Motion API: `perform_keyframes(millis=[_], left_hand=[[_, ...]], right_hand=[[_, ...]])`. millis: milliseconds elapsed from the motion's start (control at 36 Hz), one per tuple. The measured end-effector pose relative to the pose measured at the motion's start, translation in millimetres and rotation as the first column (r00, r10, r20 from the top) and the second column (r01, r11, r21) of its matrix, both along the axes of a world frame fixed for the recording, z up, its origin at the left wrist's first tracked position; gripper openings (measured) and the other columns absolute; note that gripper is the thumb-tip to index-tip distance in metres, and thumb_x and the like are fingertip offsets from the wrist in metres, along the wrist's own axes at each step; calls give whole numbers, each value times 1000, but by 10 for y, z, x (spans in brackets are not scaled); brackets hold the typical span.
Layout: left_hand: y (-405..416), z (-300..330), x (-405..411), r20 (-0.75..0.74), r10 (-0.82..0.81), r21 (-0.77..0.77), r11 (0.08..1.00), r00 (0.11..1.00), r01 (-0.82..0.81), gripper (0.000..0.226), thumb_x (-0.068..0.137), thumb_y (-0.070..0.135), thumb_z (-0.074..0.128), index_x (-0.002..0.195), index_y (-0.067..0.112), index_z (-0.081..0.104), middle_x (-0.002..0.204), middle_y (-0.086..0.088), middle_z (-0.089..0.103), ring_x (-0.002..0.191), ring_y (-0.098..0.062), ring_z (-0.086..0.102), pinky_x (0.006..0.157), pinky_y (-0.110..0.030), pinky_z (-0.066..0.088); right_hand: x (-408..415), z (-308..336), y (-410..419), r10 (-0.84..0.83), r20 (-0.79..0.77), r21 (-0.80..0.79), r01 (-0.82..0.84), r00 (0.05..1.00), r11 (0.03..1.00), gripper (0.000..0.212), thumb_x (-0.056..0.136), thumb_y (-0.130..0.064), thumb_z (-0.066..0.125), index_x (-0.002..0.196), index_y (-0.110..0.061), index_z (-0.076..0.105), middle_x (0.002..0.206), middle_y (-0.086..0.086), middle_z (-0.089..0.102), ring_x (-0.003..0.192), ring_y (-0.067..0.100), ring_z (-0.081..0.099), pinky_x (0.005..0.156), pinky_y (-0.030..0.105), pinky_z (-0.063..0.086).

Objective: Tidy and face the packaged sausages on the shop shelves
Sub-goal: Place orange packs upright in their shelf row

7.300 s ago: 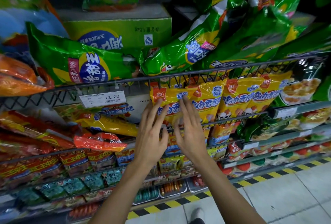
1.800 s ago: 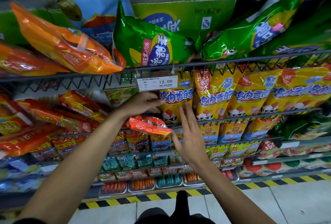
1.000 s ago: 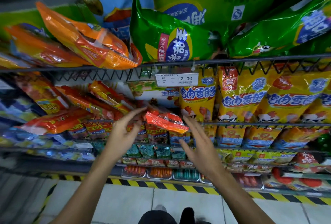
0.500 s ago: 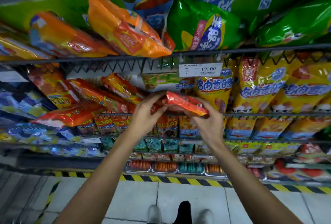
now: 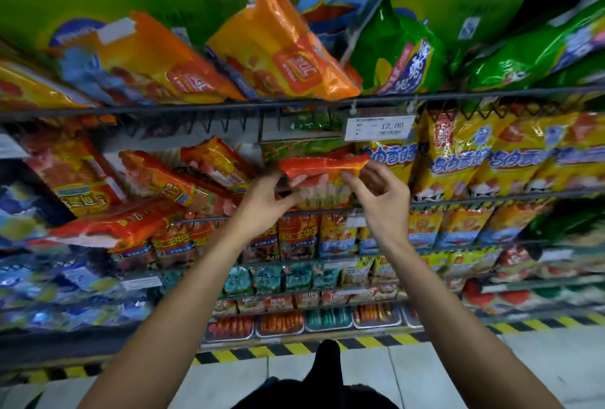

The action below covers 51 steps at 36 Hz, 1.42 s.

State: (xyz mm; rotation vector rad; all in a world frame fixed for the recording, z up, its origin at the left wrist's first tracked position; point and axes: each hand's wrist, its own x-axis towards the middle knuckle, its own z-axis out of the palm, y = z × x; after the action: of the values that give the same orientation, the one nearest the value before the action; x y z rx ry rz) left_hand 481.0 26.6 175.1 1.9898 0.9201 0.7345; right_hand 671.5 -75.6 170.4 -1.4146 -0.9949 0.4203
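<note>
Red-orange sausage pack (image 5: 322,168) is up at the second shelf's front rail (image 5: 458,203), left hand (image 5: 265,202) and right hand (image 5: 381,195) pinching its ends. Facing's underway; next, I reckon, seat it label-out among its neighbours.

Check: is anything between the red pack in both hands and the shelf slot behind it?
Nothing visible. Both hands, left hand and right hand, grip the red pack right in front of the shelf, left of the yellow bags; the slot behind it is hidden by the pack.
</note>
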Motion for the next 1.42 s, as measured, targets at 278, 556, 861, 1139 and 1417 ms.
perform_keyframes(millis=[278, 556, 861, 1139, 1417], left_hand=[[-47, 9, 37, 117, -44, -90, 994, 992, 54, 38, 94, 17, 73, 120, 40, 58, 117, 32, 63, 112, 13, 61, 92, -7, 45], [-225, 55, -125, 368, 43, -90, 996, 929, -11, 28, 83, 18, 76, 110, 26, 71, 111, 21, 75, 113, -3, 68, 97, -20, 53], [-589, -93, -296, 705, 252, -418, 903, 663, 102, 34, 73, 18, 91, 68, 33, 61, 91, 11, 73, 97, -10, 72, 85, -28, 58], [-874, -353, -161, 634, 529, -744, 616, 564, 259, 87, 51, 31, 104, 125, 18, 59, 127, -9, 70, 115, -26, 70, 85, -35, 61], [-882, -641, -453, 436, 676, -862, 504, 594, 58, 43, 85, 20, 71, 127, 21, 64, 133, -6, 68, 128, -26, 63, 107, -40, 49]], right_hand=[[26, -69, -97, 187, 146, -185, -159, 971, 970, 43, 87, -46, 72, 115, -18, 55, 88, -17, 60, 85, -2, 60, 78, 25, 47], [97, -159, -40, 271, 292, -334, -168, 917, 928, 32, 90, -24, 77, 115, -21, 59, 103, -25, 55, 95, -21, 53, 79, 13, 44], [-72, -461, -306, 144, -538, -58, -207, 831, 977, 101, 78, -25, 84, 156, -42, 24, 160, -12, 36, 130, -9, 50, 106, 26, 47], [-255, -402, -480, 197, -782, 5, -311, 592, 950, 94, 39, -58, 100, 114, -11, 69, 110, 9, 77, 102, 22, 74, 83, 29, 60], [0, 260, -558, 116, -229, -104, -143, 966, 984, 19, 57, -29, 89, 71, -27, 76, 71, -11, 76, 67, 3, 72, 62, 16, 55]])
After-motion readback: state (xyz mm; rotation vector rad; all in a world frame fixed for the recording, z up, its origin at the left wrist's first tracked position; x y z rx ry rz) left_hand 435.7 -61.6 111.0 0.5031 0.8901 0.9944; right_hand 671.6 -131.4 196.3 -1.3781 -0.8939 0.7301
